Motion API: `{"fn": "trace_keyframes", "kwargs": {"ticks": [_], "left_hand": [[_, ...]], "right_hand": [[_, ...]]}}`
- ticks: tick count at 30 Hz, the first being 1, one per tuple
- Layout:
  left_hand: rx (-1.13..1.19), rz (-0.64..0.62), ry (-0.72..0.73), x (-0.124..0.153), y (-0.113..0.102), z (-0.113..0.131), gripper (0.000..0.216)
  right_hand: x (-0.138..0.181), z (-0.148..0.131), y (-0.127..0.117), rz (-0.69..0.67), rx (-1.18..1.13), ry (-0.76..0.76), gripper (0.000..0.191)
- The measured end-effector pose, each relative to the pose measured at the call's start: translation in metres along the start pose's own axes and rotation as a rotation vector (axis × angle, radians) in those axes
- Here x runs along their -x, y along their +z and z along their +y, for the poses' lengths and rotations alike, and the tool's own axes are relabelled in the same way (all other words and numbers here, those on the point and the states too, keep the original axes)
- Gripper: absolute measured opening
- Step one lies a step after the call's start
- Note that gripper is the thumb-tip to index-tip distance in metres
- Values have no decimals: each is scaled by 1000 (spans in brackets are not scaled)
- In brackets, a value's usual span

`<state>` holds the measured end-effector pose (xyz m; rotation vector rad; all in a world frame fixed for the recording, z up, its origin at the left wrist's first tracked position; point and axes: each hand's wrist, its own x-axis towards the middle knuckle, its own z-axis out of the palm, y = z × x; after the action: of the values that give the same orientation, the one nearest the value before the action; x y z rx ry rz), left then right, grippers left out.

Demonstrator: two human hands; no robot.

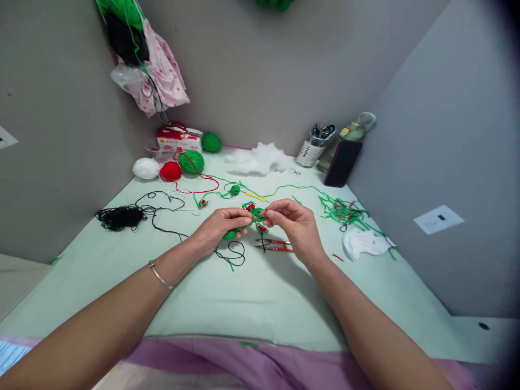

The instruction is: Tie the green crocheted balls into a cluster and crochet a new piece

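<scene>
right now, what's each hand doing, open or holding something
Left hand: closed, pinching the green crochet piece.
Right hand: closed, pinching the same piece from the other side.

Your forearms are bare; a thin silver bangle (160,276) sits just above your left hand (221,227), and lilac cloth (252,363) covers your lap.

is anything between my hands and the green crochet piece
Nothing visible. The left hand and the right hand both pinch the green crochet piece at their fingertips. The red snips lie on the table beside them, apart from it.
</scene>
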<state>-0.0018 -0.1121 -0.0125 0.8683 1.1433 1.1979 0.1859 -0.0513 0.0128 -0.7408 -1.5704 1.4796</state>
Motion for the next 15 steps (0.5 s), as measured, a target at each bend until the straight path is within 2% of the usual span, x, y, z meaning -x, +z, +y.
{"fn": "trace_keyframes", "kwargs": {"ticks": [15], "left_hand": [[7,-5,-12,2,3,2,29]], "right_hand": [[2,4,2,-7,81,-99,11]]}}
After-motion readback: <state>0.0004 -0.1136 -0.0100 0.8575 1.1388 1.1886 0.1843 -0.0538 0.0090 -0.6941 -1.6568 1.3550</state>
